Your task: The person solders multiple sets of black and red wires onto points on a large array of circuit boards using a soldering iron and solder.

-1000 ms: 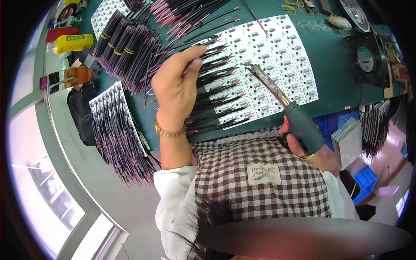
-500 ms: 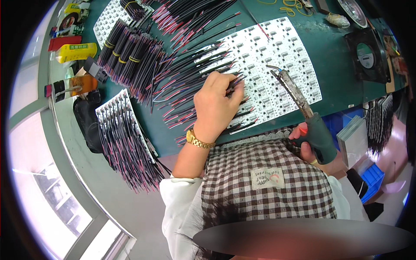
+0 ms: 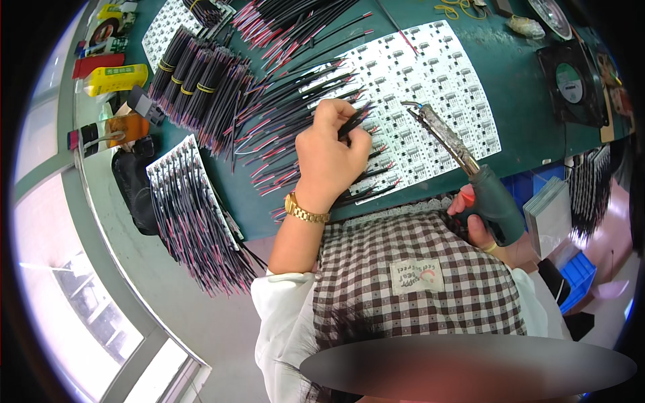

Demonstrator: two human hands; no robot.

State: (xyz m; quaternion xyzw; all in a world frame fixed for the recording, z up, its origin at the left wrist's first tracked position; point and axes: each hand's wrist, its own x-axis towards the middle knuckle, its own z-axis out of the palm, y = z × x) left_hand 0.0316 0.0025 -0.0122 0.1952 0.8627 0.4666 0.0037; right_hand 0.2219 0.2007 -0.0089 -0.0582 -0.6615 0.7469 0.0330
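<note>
My left hand point(image 3: 330, 153) is above the left part of a white circuit board sheet point(image 3: 451, 87), its thumb and fingers pinched on a black wire point(image 3: 354, 121). Rows of black wires point(image 3: 282, 127) with red and white ends lie along that side of the sheet, partly hidden by the hand. In my right hand point(image 3: 474, 218) is a soldering iron point(image 3: 497, 201), gripped by its dark handle. Its bent tip points up and left over the sheet, and a thin feed tube runs along the shaft.
Banded wire bundles point(image 3: 191, 80) lie at the left. Below them, a wired board point(image 3: 195, 208) hangs past the table edge. A yellow bottle point(image 3: 115, 79) stands at far left, a black fan point(image 3: 571, 82) at right. Blue bins point(image 3: 578, 279) sit lower right.
My left hand has shifted slightly left and up, still pinching. The soldering iron's tip has moved a little left over the sheet.
</note>
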